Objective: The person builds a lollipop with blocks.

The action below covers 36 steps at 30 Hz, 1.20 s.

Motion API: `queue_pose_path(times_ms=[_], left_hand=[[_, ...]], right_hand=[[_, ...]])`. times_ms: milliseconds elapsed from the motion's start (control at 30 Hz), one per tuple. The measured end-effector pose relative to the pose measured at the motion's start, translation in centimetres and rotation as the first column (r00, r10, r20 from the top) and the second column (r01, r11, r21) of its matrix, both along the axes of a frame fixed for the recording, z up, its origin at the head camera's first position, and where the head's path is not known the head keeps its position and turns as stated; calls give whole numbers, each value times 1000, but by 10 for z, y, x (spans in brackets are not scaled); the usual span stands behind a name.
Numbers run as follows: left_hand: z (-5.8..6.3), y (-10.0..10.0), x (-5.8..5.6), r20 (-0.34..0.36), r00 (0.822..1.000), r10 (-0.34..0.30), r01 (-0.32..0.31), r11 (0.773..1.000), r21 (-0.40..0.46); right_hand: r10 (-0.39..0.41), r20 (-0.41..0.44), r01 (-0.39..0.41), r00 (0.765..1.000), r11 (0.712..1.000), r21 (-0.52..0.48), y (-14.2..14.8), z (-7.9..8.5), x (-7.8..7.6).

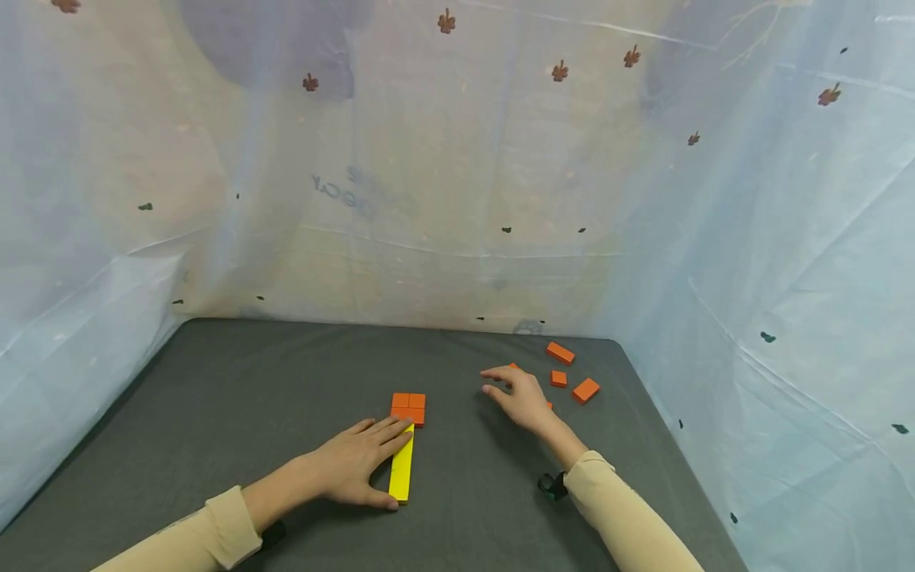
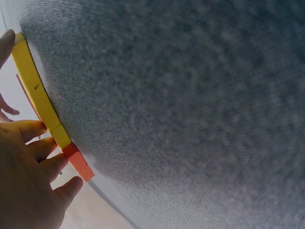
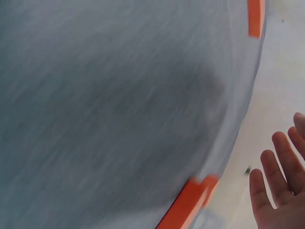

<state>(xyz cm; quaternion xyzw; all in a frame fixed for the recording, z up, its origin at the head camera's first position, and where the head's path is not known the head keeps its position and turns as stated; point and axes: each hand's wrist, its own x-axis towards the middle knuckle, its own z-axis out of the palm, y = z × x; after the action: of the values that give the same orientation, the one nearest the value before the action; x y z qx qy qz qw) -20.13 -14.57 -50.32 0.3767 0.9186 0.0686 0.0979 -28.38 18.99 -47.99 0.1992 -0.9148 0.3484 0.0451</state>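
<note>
A long yellow bar (image 1: 402, 469) lies on the dark table, with a group of orange blocks (image 1: 408, 401) against its far end. My left hand (image 1: 350, 465) spreads over the bar's left side, thumb at the near end and fingers at the far end. In the left wrist view, its fairly straight fingers touch the yellow bar (image 2: 34, 83), which shows a seam near the red-orange end. My right hand (image 1: 523, 401) hovers beside loose orange blocks, fingers spread and holding nothing. It partly hides some of them.
Loose orange blocks, among them one at the back (image 1: 561, 353), a small one (image 1: 558, 379) and one further right (image 1: 585, 390), lie at the table's right. A pale printed sheet (image 1: 429, 199) hangs behind the dark table (image 1: 286, 381) and along its sides.
</note>
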Motion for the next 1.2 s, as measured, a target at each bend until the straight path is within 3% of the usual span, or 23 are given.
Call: queue_pose_path(times_ms=[133,233,467,700,900,1200], left_hand=[[0,-1,0,2,1000,-1,1,1000,-6],[-1,-1,0,6,1000,1,-1,1000,-12],[-1,-4,0,12,1000,7,-7,1000,-4],[0,-4,1,14,1000,-5,5,1000,21],[0,-3,0,22,1000,-4,4,1000,15],[-3,-3,-3,3,1000,-13,13,1000,12]], right_hand=[[-64,8,63,998,998,11,26,-4,2],[-64,5,63,998,997,44,45,-7,3],[90,-3,-88,996,980,180,81,-4,4],[244,45,-246,969,919,307,100,2,1],[293,108,-312,950,875,371,104,3,-4],[333,220,-394,917,845,361,103,8,-9]])
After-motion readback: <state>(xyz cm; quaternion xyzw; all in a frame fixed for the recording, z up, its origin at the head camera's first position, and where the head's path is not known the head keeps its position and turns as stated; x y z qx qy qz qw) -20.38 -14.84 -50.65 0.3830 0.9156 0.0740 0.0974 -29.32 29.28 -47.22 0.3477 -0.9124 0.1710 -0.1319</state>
